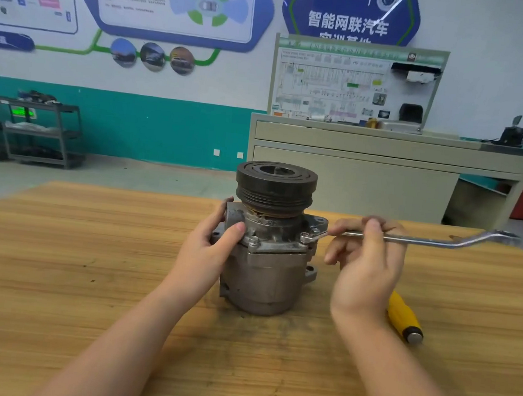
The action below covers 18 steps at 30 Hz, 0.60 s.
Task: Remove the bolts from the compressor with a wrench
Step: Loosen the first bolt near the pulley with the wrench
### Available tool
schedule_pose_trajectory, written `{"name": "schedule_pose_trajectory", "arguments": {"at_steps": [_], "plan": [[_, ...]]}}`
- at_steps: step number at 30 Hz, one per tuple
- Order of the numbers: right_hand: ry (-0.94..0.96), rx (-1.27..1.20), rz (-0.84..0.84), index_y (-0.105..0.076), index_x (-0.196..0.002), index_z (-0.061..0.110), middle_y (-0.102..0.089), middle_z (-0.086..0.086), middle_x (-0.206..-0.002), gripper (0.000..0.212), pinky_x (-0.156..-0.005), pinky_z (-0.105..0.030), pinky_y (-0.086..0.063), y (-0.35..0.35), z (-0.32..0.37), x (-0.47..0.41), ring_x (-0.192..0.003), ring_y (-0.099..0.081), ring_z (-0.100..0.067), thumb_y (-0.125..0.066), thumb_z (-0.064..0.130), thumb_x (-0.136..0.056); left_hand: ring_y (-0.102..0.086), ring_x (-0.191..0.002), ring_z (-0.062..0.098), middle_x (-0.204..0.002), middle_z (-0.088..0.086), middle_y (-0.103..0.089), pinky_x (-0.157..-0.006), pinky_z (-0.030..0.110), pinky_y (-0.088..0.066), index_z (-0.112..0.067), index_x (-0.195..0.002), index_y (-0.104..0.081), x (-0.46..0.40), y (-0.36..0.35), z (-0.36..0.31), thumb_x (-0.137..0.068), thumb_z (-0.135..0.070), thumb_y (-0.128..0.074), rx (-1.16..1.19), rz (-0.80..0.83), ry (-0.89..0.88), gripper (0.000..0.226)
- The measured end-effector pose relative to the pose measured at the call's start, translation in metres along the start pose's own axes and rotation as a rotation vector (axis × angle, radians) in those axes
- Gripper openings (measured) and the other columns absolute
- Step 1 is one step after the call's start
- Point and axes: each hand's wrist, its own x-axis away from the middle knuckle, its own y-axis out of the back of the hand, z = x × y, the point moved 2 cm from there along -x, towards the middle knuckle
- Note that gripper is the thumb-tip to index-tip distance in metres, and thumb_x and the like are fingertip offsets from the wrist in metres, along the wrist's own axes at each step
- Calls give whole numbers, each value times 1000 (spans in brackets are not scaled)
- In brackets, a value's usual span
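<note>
While the left hand (217, 241) grips the flange of the compressor (267, 250), with the thumb curled over its top edge, the right hand (366, 267) pinches the shank of the wrench (423, 239) between thumb and fingers, and the ring end sits on a bolt (305, 235) at the right side of the flange. The compressor stands upright near the middle of the wooden table (86, 260), with the black pulley (276, 186) on top. To do this step well, I think the ring must sit fully down on the bolt head, and the hand should move further out on the shank for more leverage, while the left hand keeps the body from turning. 1 more bolt (253, 240) shows at the front of the flange. A yellow-handled tool (404, 317) lies just beside the right wrist and is partly hidden by it; it could disturb a wide swing.
</note>
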Motion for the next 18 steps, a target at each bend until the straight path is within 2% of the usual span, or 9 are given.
{"name": "schedule_pose_trajectory", "arguments": {"at_steps": [3,4,5,7,12,16,17,18], "plan": [[-574,-286,-83,-47,-86,13,-64,-6,-59,24,-40,-19,-42,7,-13,-25,-39,-52,-14,-31,13,-105,-44,-135,8,-146,-12,-49,-107,24,-40,-33,-150,-36,1,0,1,-95,-38,-56,14,-19,13,59],[-675,-397,-116,-49,-84,10,-66,-8,-59,27,-41,-19,-45,10,-13,-30,-42,-56,-13,-33,15,-105,-43,-135,8,-147,-12,-49,-108,25,-39,-33,-151,-36,1,0,1,-95,-39,-56,11,-25,16,60],[-700,-481,-152,-50,-81,9,-67,-8,-60,29,-43,-19,-48,13,-14,-34,-45,-60,-13,-35,17,-105,-43,-135,8,-147,-12,-49,-107,24,-38,-33,-151,-36,1,-1,0,-94,-39,-56,7,-29,20,60],[-606,-494,-168,-50,-82,10,-69,-7,-63,28,-48,-20,-52,19,-11,-38,-51,-64,-12,-36,21,-105,-44,-135,8,-146,-12,-49,-104,22,-38,-33,-150,-36,1,0,0,-94,-40,-56,-4,-32,25,60],[-213,-121,-1,-45,-88,13,-69,-5,-66,19,-50,-24,-52,12,-1,-24,-50,-63,-15,-36,18,-105,-47,-129,3,-143,-14,-52,-93,11,-39,-34,-149,-38,2,0,-2,-94,-39,-56,-38,-38,8,57],[145,132,222,-53,-87,33,-69,-4,-78,18,-53,-26,-54,4,8,-7,-57,-66,-17,-44,24,-100,-45,-132,6,-146,-12,-49,-103,22,-38,-34,-151,-35,3,0,-3,-94,-40,-56,-46,-45,13,60],[255,194,283,-56,-89,35,-68,-3,-77,16,-54,-28,-54,4,9,-3,-59,-66,-16,-47,27,-99,-45,-132,6,-146,-12,-49,-103,22,-38,-34,-151,-34,3,0,-3,-95,-40,-56,-47,-51,15,60],[359,263,354,-59,-92,29,-66,-2,-75,13,-54,-31,-54,3,11,1,-60,-65,-14,-48,30,-99,-45,-132,6,-146,-11,-49,-103,22,-38,-35,-150,-34,4,-1,-4,-95,-40,-55,-49,-55,18,60]]}}
